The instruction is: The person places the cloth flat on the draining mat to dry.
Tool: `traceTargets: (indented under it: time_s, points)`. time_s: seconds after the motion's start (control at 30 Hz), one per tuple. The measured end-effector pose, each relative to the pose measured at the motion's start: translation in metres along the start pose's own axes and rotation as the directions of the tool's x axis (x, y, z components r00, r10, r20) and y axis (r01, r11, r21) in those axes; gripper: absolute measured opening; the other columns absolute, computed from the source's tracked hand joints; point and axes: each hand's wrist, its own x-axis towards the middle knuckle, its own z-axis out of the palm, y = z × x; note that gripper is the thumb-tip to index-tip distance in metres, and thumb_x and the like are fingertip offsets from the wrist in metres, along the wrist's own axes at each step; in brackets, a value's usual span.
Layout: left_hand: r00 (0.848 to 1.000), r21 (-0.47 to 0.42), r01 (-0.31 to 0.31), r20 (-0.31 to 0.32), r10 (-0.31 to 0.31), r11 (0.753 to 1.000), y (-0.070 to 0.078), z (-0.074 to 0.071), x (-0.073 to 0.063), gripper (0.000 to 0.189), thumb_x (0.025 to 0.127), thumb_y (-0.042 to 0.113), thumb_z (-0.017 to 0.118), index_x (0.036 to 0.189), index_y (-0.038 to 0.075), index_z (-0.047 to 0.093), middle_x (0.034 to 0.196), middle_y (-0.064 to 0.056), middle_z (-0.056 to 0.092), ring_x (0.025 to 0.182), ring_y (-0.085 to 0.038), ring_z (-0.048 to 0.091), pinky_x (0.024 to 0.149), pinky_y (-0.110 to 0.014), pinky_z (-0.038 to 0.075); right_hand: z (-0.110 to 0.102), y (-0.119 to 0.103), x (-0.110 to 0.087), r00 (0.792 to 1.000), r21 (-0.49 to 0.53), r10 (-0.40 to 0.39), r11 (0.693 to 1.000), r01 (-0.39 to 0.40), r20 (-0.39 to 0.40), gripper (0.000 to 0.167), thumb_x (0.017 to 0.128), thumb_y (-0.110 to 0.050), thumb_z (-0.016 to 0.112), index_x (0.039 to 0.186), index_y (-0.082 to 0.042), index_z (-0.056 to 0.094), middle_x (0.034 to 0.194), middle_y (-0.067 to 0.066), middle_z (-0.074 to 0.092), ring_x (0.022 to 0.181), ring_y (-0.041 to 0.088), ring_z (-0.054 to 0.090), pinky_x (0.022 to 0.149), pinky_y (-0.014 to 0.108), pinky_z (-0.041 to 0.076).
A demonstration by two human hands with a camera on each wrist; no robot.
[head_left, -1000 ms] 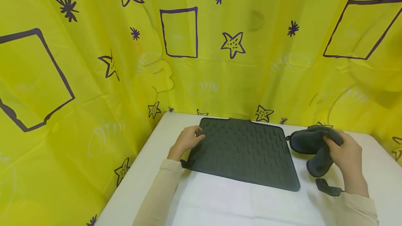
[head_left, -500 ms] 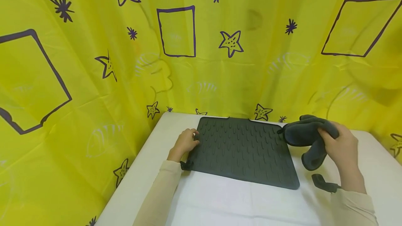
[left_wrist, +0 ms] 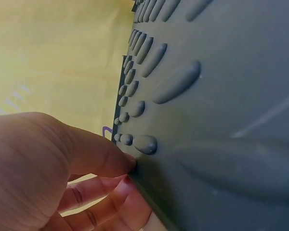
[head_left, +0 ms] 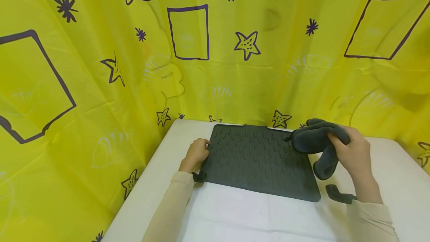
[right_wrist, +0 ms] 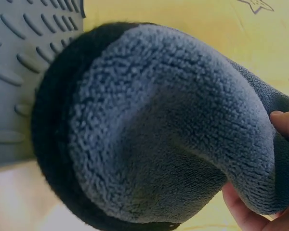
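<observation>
On the white table [head_left: 231,219] lies a dark grey rubbery mat [head_left: 258,163] with rows of raised oblong ridges. My left hand [head_left: 195,153] pinches its left edge; in the left wrist view the thumb [left_wrist: 106,156] is at the rim with the other fingers behind it. A folded grey fleecy cloth [head_left: 310,142] with black edging and a small loop hangs from my right hand [head_left: 354,152], gripped between thumb and fingers. The cloth overlaps the mat's upper right corner in the head view. Its soft pile [right_wrist: 173,125] fills much of the right wrist view.
A yellow curtain [head_left: 228,77] with starfish and square outlines hangs behind the table and along its left side. Black wrist mounts [head_left: 339,195] stick out below each hand. White tabletop shows in front of the mat and to its right.
My right hand has carried the cloth left and slightly up, over the mat's right edge. The left hand has shifted slightly left and its fingers have closed on the mat's edge.
</observation>
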Motion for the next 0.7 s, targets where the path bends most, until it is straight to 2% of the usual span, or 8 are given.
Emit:
traceTargets:
  time_s: [0.1,0.2,0.27,0.33,0.43,0.5,0.63,0.7]
  points:
    - [1.000,0.005,0.000,-0.004,0.000,1.000,0.001,0.000,-0.001,0.038,0.087,-0.002,0.060,0.123,0.002,0.072,0.106,-0.013,0.072,0.089,-0.024,0.062,0.084,-0.041,0.055,0.004,-0.003,-0.001,1.000,0.004,-0.007,1.000,0.007,0.013,0.038,0.100,-0.024,0.066,0.127,0.003,0.065,0.119,0.026,0.066,0.092,-0.006,0.046,0.073,0.024,0.038]
    - [1.000,0.007,0.007,-0.007,-0.007,1.000,0.002,0.000,-0.002,0.037,0.087,-0.002,0.060,0.123,0.002,0.072,0.106,-0.013,0.072,0.088,-0.024,0.061,0.084,-0.041,0.055,0.008,-0.007,-0.003,0.999,0.018,-0.015,1.000,0.015,0.029,0.039,0.100,-0.025,0.065,0.129,0.003,0.064,0.121,0.027,0.065,0.100,0.022,0.059,0.073,0.024,0.038]
    - [1.000,0.008,0.012,-0.008,-0.012,1.000,0.002,-0.001,-0.002,0.037,0.087,-0.002,0.061,0.123,0.002,0.072,0.104,-0.012,0.072,0.087,-0.023,0.061,0.082,-0.040,0.054,0.011,-0.011,-0.004,0.999,0.036,-0.017,0.999,0.016,0.031,0.040,0.101,-0.024,0.064,0.130,0.003,0.063,0.122,0.027,0.065,0.107,0.039,0.059,0.075,0.023,0.037]
    - [1.000,0.008,0.013,-0.009,-0.013,1.000,0.003,-0.001,-0.003,0.037,0.087,-0.002,0.060,0.122,0.002,0.072,0.101,-0.011,0.071,0.085,-0.023,0.059,0.079,-0.039,0.053,0.015,-0.014,-0.004,0.999,0.049,-0.021,0.999,0.019,0.025,0.040,0.101,-0.024,0.064,0.130,0.003,0.063,0.123,0.027,0.065,0.112,0.044,0.059,0.076,0.023,0.037]
    - [1.000,0.008,0.011,-0.016,-0.011,1.000,0.003,-0.001,-0.003,0.037,0.086,-0.002,0.060,0.121,0.002,0.072,0.098,-0.009,0.070,0.084,-0.023,0.059,0.078,-0.039,0.052,0.021,-0.019,-0.005,1.000,0.066,-0.017,0.998,0.017,0.005,0.039,0.100,-0.023,0.066,0.129,0.002,0.064,0.124,0.025,0.066,0.113,0.042,0.058,0.079,0.023,0.037]
    - [1.000,0.008,0.009,-0.020,-0.009,1.000,0.003,-0.001,-0.002,0.038,0.086,-0.002,0.059,0.121,0.002,0.072,0.097,-0.009,0.069,0.084,-0.023,0.059,0.078,-0.038,0.052,0.026,-0.022,-0.006,1.000,0.076,-0.017,0.997,0.018,-0.011,0.037,0.099,-0.022,0.067,0.127,0.002,0.065,0.122,0.025,0.066,0.111,0.037,0.059,0.080,0.022,0.037]
    - [1.000,0.007,0.011,-0.024,-0.011,1.000,0.002,-0.001,-0.001,0.038,0.085,-0.003,0.059,0.121,0.003,0.073,0.096,-0.008,0.069,0.084,-0.023,0.058,0.077,-0.037,0.051,0.034,-0.027,-0.007,1.000,0.111,0.002,0.994,0.000,-0.025,0.036,0.097,-0.021,0.069,0.126,0.000,0.067,0.121,0.022,0.068,0.101,0.009,0.055,0.081,0.019,0.038]
    - [1.000,0.004,0.014,-0.023,-0.014,1.000,0.002,-0.001,-0.001,0.039,0.085,-0.003,0.059,0.121,0.003,0.073,0.096,-0.008,0.068,0.084,-0.023,0.058,0.075,-0.036,0.050,0.039,-0.030,-0.009,1.000,0.126,0.011,0.992,-0.008,-0.023,0.035,0.097,-0.021,0.069,0.126,0.000,0.067,0.122,0.021,0.068,0.099,0.000,0.050,0.081,0.019,0.038]
